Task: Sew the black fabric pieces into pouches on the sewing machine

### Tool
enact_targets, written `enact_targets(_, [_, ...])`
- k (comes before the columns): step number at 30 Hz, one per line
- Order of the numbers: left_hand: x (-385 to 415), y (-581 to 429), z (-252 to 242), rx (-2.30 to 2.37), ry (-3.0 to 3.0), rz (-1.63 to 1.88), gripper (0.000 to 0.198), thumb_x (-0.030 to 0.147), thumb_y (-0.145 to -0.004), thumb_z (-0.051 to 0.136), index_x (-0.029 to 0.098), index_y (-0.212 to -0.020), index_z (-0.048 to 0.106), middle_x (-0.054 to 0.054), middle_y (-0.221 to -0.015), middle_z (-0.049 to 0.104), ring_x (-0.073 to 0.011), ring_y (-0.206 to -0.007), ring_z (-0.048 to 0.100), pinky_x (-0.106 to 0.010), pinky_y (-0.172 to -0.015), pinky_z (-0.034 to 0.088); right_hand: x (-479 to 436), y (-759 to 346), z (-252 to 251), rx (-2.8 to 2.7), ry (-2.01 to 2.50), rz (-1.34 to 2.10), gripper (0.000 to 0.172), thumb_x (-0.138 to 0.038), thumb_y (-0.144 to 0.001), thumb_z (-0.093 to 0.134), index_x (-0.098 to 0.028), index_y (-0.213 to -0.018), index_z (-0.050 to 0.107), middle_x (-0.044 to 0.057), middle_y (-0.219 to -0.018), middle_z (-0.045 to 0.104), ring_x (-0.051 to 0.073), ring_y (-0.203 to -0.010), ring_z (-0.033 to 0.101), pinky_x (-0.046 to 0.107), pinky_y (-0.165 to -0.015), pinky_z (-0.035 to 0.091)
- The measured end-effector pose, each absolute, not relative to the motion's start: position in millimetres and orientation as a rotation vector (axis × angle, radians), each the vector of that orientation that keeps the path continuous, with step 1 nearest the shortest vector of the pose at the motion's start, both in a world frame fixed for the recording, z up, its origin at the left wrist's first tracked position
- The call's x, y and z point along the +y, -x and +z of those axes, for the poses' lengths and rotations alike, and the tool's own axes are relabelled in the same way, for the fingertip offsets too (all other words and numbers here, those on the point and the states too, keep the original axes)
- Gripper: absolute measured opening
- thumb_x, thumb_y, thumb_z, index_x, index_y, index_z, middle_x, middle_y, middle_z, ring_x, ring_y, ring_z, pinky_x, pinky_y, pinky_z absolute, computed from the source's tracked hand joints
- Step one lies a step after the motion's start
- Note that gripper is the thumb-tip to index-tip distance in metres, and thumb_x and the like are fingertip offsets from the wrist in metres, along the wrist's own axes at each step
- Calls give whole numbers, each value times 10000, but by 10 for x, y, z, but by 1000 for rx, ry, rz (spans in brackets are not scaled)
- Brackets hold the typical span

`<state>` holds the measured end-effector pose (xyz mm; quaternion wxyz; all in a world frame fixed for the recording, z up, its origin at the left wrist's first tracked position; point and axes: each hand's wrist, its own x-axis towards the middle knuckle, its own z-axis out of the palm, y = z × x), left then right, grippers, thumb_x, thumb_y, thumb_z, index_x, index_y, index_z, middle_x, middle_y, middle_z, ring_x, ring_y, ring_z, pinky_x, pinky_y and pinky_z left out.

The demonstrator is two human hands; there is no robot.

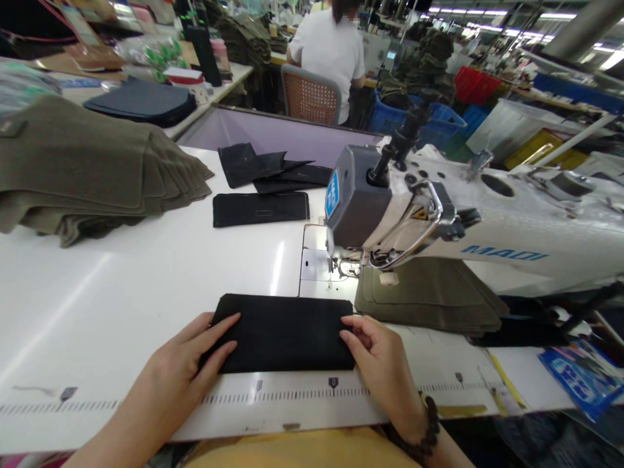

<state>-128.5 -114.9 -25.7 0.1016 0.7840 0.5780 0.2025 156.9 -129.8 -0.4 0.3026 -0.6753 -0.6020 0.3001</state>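
A black rectangular fabric piece (287, 335) lies flat on the white sewing table in front of me, close to the printed ruler. At its left end my left hand (207, 354) pinches the edge, thumb and fingers resting on top. My right hand (370, 344) grips the opposite end between thumb and curled fingers. Just beyond the cloth stands the sewing machine (358, 201), its presser foot and needle plate (316, 265) apart from the fabric. Another black piece with a small stitched rectangle (260, 209) lies farther back.
A stack of olive fabric pieces (97, 162) covers the table's left side. More olive pieces (424, 292) lie under the machine arm. Loose black scraps (273, 169) sit at the back. A blue packet (580, 377) rests at right. Beyond the purple partition, a person (326, 52) sits.
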Motion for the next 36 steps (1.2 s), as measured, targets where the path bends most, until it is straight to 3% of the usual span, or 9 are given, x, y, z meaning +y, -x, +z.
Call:
enact_targets(14, [-1123,1233,-194,1687,-2284,593,374,483,-842,400,278,-1086,596,-35,-1027,614,-226,-948,597,-325,-826,509,-1275,-1581,-10,-1607,1838,827,242,-262,-783,510,-149,-940,656,19,-658,592,133,-544,521,234,-519,427])
enact_targets(24, [-1114,1191,64,1658,-2056,508,324,299,-827,434,167,-1077,593,-66,-988,579,-166,-816,607,-244,-739,514,-1295,-1626,-101,-1627,1838,760,334,-398,-751,523,-155,-921,675,10,-595,598,142,-498,555,221,-479,445])
enact_targets(36, [-1081,1138,120,1683,-1939,399,340,208,-810,435,149,-1120,561,-60,-966,538,-165,-808,579,-298,-777,494,-1248,-1624,-28,-1654,1878,764,393,-454,-709,513,-143,-865,696,5,-539,605,137,-465,582,201,-454,446])
